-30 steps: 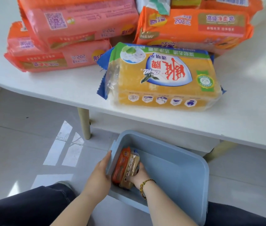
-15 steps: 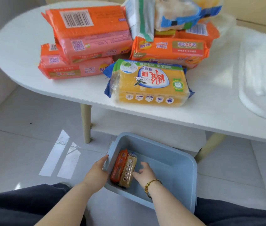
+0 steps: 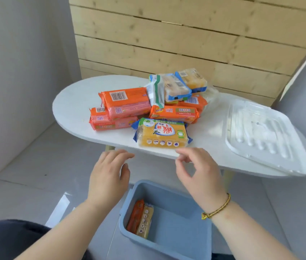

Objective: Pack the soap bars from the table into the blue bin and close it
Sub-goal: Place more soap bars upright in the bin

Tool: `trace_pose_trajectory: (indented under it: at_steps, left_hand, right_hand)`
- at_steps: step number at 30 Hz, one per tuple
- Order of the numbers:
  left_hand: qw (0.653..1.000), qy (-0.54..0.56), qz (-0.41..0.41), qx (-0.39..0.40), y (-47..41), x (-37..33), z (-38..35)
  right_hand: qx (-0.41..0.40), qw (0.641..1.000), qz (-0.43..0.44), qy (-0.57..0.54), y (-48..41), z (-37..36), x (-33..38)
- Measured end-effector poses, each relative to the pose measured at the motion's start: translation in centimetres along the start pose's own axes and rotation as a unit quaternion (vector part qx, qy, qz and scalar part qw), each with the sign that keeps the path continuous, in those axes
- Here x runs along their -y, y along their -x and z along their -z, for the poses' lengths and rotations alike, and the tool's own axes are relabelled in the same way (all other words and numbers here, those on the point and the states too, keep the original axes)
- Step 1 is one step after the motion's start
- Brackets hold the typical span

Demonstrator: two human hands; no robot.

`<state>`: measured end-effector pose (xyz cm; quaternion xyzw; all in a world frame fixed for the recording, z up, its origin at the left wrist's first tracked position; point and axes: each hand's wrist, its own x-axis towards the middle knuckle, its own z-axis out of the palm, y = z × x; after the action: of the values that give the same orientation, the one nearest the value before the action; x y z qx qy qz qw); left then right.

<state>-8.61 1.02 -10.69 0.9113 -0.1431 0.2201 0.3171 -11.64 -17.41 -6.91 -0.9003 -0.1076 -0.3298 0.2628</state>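
A blue bin [image 3: 178,190] stands on the floor below the table's front edge. Two soap packs stand on edge against its left wall: an orange one [image 3: 135,215] and a yellow-brown one [image 3: 145,221]. Several soap packs are piled on the white table [image 3: 73,102]. The nearest is a yellow soap pack [image 3: 162,135] at the front edge, with orange soap packs [image 3: 125,103] behind it. My left hand [image 3: 108,175] and my right hand [image 3: 199,173] hover empty above the bin, just short of the yellow pack, fingers relaxed.
A clear plastic lid [image 3: 261,136] lies on the right part of the table. Grey walls stand to the left and right, and a wooden slat wall [image 3: 186,34] rises behind the table. My dark trouser leg [image 3: 11,239] is at the lower left.
Both hands have left the bin and risen toward the table's front edge, empty. The two packs stay in the bin. The view has tilted up.
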Motion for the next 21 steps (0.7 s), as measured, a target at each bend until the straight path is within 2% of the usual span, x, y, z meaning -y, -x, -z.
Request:
trace_pose_trajectory:
  at_steps: [2, 6, 8, 16, 21]
  left_hand:
    - [0.997, -0.055, -0.047, -0.024, -0.6, -0.2, 0.6]
    - [0.991, -0.087, 0.049, 0.094, -0.8, 0.7, 0.0]
    - [0.986, -0.1, 0.056, 0.123, -1.0, 1.5, -0.2]
    - [0.98, -0.113, 0.063, 0.152, -1.3, 2.5, 0.0]
    - [0.981, -0.1, 0.06, 0.152, -1.2, 2.5, 0.1]
  right_hand:
    - [0.009, 0.998, 0.037, 0.053, -2.5, 0.7, 0.2]
    - [0.242, 0.958, 0.007, 0.153, -5.7, -0.3, -0.4]
    - [0.295, 0.94, 0.0, 0.171, -6.5, -1.3, -0.8]
    - [0.312, 0.915, 0.023, 0.255, -7.2, -3.0, -0.7]
    - [0.309, 0.915, 0.006, 0.258, -7.9, -2.9, -0.5]
